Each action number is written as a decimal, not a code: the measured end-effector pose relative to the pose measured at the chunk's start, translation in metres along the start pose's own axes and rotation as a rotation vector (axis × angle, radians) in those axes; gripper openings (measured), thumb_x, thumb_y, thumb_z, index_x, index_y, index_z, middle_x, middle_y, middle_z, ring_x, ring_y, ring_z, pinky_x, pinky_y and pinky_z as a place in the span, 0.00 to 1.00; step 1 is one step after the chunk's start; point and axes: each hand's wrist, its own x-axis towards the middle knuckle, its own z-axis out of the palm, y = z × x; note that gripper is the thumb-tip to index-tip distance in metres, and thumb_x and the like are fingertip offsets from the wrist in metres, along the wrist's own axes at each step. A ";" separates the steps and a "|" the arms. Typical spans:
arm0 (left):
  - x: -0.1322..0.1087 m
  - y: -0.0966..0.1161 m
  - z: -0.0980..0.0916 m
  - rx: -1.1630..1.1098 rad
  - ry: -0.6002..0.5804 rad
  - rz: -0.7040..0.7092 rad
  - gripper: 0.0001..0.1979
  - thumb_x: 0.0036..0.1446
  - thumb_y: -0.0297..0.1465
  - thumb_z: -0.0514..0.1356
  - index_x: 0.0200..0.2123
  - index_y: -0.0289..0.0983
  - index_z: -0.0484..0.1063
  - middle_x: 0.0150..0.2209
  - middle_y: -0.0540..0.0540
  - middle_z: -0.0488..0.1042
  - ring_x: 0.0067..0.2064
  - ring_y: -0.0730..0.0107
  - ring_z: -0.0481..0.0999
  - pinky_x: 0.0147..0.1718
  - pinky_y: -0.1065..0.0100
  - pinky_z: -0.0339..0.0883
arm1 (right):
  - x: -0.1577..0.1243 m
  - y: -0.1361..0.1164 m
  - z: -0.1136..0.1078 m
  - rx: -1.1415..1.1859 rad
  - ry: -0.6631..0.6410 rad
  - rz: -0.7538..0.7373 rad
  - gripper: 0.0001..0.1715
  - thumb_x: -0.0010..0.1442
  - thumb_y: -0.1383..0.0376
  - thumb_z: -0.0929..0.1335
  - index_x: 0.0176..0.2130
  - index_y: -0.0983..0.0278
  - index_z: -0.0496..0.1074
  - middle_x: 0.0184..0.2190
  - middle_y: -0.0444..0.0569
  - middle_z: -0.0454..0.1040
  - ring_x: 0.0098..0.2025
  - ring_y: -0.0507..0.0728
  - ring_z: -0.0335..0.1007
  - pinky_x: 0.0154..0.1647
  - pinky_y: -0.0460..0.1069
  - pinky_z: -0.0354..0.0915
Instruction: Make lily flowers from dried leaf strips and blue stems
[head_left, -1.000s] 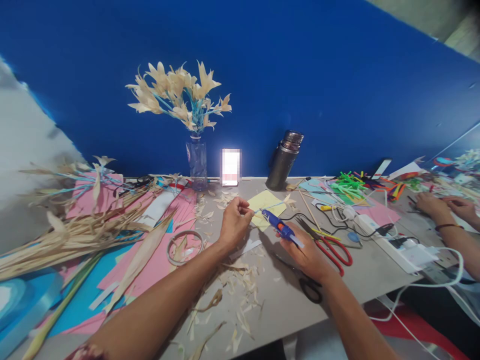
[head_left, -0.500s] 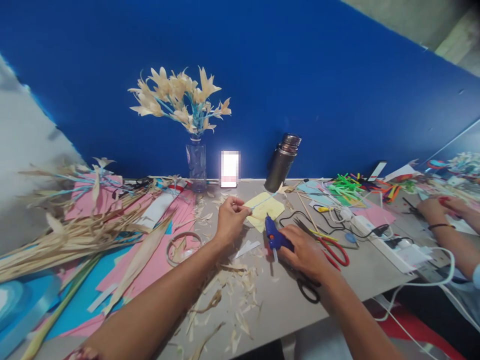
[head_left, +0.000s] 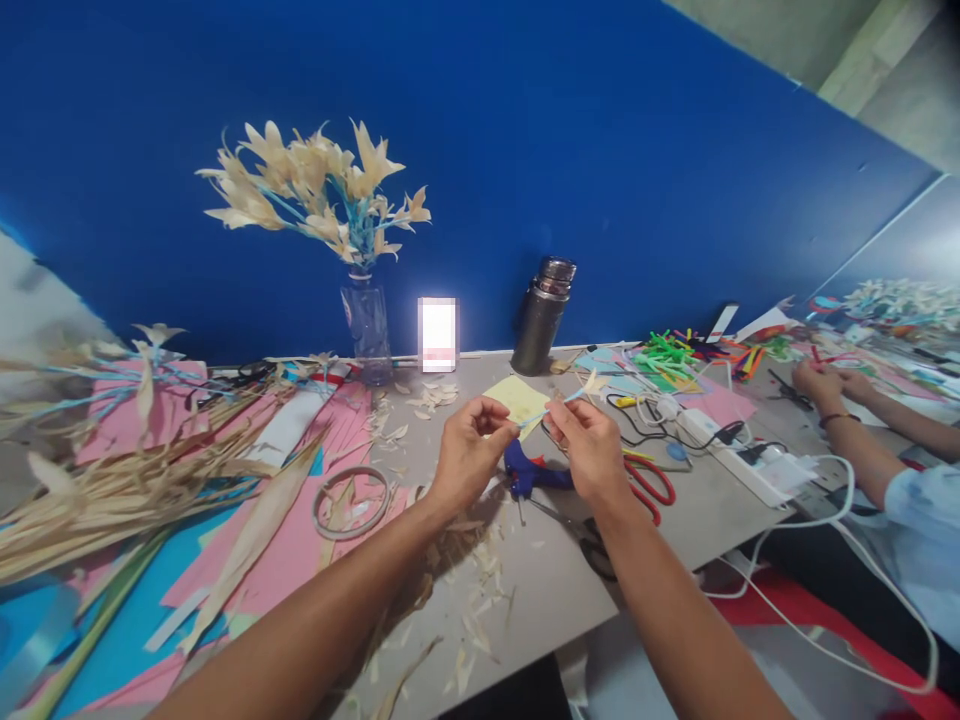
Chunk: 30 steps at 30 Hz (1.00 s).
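A thin light-blue stem (head_left: 574, 395) with a small pale husk flower (head_left: 594, 382) at its right end spans my two hands. My left hand (head_left: 474, 445) pinches its left end. My right hand (head_left: 587, 445) pinches it nearer the flower. Behind them a yellow paper (head_left: 514, 395) lies on the table, partly covered by my fingers. The blue glue gun (head_left: 525, 472) rests on the table below my hands, its handle end partly hidden by my right hand. Red-handled scissors (head_left: 657, 485) lie just right of that hand.
Husk flowers (head_left: 300, 185) stand in a clear bottle (head_left: 367, 325) by the blue wall, near a dark flask (head_left: 541, 315). Dried husks (head_left: 97, 500) and pink paper (head_left: 277, 540) cover the left. A power strip (head_left: 739, 465) and another person's hands (head_left: 825, 390) are at right.
My right hand has let go of the glue gun, which now lies on the table, and has taken hold of the blue stem. The view has shifted to the right.
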 end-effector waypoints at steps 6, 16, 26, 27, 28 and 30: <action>-0.002 0.002 0.002 0.046 -0.042 -0.016 0.04 0.47 0.29 0.67 0.29 0.35 0.77 0.28 0.49 0.78 0.31 0.70 0.76 0.35 0.69 0.68 | -0.003 0.001 -0.002 -0.149 0.054 -0.172 0.20 0.56 0.51 0.73 0.24 0.64 0.73 0.21 0.42 0.71 0.25 0.52 0.62 0.29 0.47 0.60; -0.007 0.010 0.003 0.107 -0.136 -0.049 0.03 0.51 0.28 0.62 0.28 0.35 0.73 0.26 0.49 0.76 0.30 0.70 0.74 0.34 0.69 0.66 | -0.006 -0.002 -0.008 -0.287 0.034 -0.220 0.20 0.59 0.52 0.71 0.25 0.64 0.73 0.19 0.41 0.68 0.23 0.51 0.58 0.26 0.47 0.57; -0.010 0.009 0.003 0.197 -0.131 0.010 0.04 0.56 0.29 0.59 0.30 0.37 0.70 0.29 0.51 0.72 0.31 0.72 0.70 0.32 0.71 0.64 | -0.010 -0.008 -0.012 -0.376 -0.017 -0.284 0.18 0.60 0.54 0.70 0.25 0.63 0.73 0.18 0.40 0.66 0.23 0.51 0.56 0.27 0.47 0.57; -0.011 0.009 0.003 0.205 -0.118 0.015 0.04 0.56 0.29 0.59 0.30 0.37 0.70 0.29 0.51 0.71 0.30 0.72 0.70 0.31 0.71 0.64 | -0.010 -0.008 -0.012 -0.384 -0.011 -0.282 0.18 0.60 0.54 0.70 0.25 0.63 0.73 0.18 0.40 0.65 0.23 0.51 0.56 0.27 0.47 0.57; -0.011 0.008 0.004 0.209 -0.101 0.023 0.03 0.56 0.29 0.59 0.30 0.37 0.71 0.29 0.51 0.71 0.30 0.72 0.70 0.31 0.71 0.64 | -0.010 -0.008 -0.011 -0.389 -0.003 -0.275 0.19 0.60 0.54 0.70 0.24 0.63 0.72 0.18 0.40 0.65 0.23 0.51 0.55 0.27 0.47 0.57; -0.012 0.008 0.005 0.207 -0.070 0.053 0.03 0.56 0.29 0.59 0.30 0.37 0.71 0.31 0.50 0.72 0.32 0.71 0.71 0.32 0.70 0.65 | -0.010 -0.008 -0.010 -0.392 0.023 -0.245 0.20 0.59 0.53 0.70 0.24 0.63 0.71 0.17 0.40 0.65 0.22 0.51 0.55 0.26 0.47 0.57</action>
